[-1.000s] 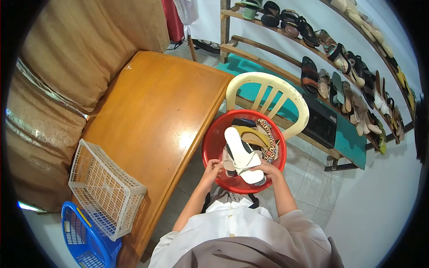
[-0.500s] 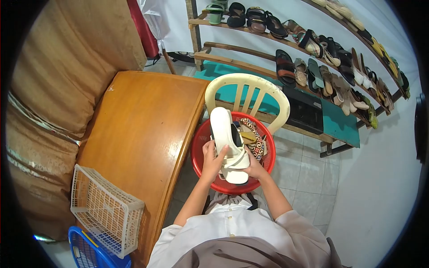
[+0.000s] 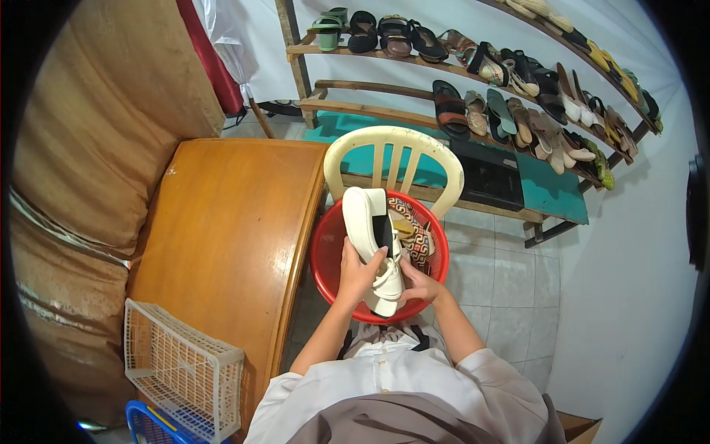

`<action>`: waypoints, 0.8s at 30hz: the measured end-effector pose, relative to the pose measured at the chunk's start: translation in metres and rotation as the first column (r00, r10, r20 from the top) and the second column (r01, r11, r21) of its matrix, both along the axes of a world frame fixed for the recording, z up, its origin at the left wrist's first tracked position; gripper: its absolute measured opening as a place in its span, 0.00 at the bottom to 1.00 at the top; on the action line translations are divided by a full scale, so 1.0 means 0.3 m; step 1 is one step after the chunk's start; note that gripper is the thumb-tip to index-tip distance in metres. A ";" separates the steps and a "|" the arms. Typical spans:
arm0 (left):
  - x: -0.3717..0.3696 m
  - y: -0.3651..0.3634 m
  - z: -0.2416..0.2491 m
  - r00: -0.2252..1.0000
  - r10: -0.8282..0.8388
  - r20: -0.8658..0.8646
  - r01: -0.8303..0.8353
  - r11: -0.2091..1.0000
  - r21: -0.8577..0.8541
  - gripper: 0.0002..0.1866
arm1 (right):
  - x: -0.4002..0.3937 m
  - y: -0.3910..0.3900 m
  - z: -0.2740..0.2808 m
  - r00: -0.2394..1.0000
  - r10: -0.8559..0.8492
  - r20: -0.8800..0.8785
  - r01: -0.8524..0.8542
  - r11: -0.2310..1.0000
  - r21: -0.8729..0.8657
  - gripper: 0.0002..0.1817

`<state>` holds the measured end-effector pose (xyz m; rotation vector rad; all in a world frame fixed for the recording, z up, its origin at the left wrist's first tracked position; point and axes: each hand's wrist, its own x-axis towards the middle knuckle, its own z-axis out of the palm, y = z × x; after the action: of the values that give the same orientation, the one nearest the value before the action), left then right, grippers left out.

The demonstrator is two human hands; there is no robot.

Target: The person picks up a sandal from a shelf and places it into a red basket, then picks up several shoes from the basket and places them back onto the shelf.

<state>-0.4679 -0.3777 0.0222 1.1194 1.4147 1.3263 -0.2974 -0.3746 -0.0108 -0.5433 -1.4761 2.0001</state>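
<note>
A white heeled sandal (image 3: 360, 222) with knotted straps is held up over the red basket (image 3: 325, 277). Its heel end points away from me, and part of its black underside shows. My left hand (image 3: 359, 272) grips it from the left side, thumb across the straps. On the other side, my right hand (image 3: 420, 286) has its fingers closed on the sandal near the toe. Below, inside the basket, lie patterned footwear (image 3: 420, 248) and a yellowish piece (image 3: 403, 228), both partly hidden.
The basket rests on a cream plastic chair (image 3: 452, 166). At left stands a wooden table (image 3: 237, 222) with a white plastic crate (image 3: 185, 362) near a blue basket (image 3: 151, 425). Ahead is a wooden rack (image 3: 414, 103) of sandals and shoes, above a teal bench (image 3: 551, 196).
The sandal has turned on its side, showing its heel block and more of the black underside. Both hands still hold it. My view has shifted slightly.
</note>
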 end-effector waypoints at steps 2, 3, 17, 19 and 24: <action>0.006 0.005 -0.013 0.999 -0.040 0.028 0.040 0.999 0.015 0.30 | 0.026 0.002 -0.042 0.985 0.004 -0.173 -0.024 0.993 -0.116 0.43; 0.013 0.005 -0.007 0.997 -0.065 0.046 0.065 0.998 -0.012 0.30 | 0.030 -0.006 -0.034 0.990 -0.048 -0.132 0.017 0.975 -0.224 0.41; 0.120 0.023 0.106 0.925 -0.301 0.233 0.344 0.923 -0.172 0.33 | 0.084 -0.043 -0.055 0.872 -0.486 -0.052 0.464 0.857 -0.224 0.28; 0.135 0.032 0.105 0.901 -0.391 0.186 0.417 0.899 -0.133 0.32 | 0.108 -0.045 -0.029 0.863 -0.505 -0.020 0.486 0.839 -0.245 0.29; 0.174 0.056 0.118 0.795 -0.574 0.195 0.603 0.783 -0.154 0.29 | 0.191 -0.034 -0.021 0.830 -0.556 -0.042 0.505 0.782 -0.365 0.29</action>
<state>-0.4158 -0.3608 0.0577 1.1726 0.9500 0.7615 -0.2400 -0.3849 -0.0172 -0.8323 -0.7605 1.7805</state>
